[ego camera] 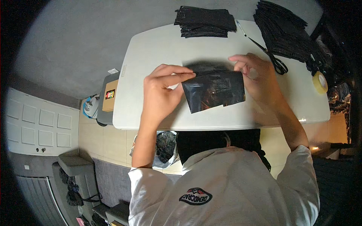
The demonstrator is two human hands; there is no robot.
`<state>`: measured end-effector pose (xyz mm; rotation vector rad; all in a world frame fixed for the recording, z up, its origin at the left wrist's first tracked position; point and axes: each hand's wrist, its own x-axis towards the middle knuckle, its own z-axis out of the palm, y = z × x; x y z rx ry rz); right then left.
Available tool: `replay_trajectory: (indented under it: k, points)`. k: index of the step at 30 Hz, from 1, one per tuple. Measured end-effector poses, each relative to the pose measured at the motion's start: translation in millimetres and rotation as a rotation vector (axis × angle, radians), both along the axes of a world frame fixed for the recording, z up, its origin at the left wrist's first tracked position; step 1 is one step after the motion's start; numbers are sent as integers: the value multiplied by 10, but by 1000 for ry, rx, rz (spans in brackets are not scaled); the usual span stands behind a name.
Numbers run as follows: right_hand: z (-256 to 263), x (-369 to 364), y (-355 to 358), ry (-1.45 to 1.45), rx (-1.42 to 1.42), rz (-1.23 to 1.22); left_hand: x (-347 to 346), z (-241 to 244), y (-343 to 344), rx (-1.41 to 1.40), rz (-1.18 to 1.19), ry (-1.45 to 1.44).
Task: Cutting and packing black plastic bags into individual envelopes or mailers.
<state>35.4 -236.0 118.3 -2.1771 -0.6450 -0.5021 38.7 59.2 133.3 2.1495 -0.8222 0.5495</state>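
A glossy black plastic sheet or bag (214,90), apparently folded, is held up over the white table (152,53). My left hand (167,84) pinches its upper left corner between thumb and fingers. At its upper right corner is my right hand (253,72), with the index finger stretched out and the other fingers curled against the edge. The sheet's lower edge is uneven, with a small step. Black scissors (273,58) lie to the right of my right hand, beside a pen (241,28).
A stack of black plastic pieces (205,22) lies at the far edge, and a larger pile (285,34) at the far right. A roll of clear tape (320,82) is at the right edge. Below the table stands a plastic bag with black material (165,147).
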Motion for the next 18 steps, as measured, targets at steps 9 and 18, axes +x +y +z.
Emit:
replay_trajectory:
  k: [9,18]
  points:
    - [-1056,-227,-222,-12,-308,260,-327,-1220,41,172,-87,90]
    - [-1052,-328,-201,58,-275,191,-352,-1154,62,181,-89,109]
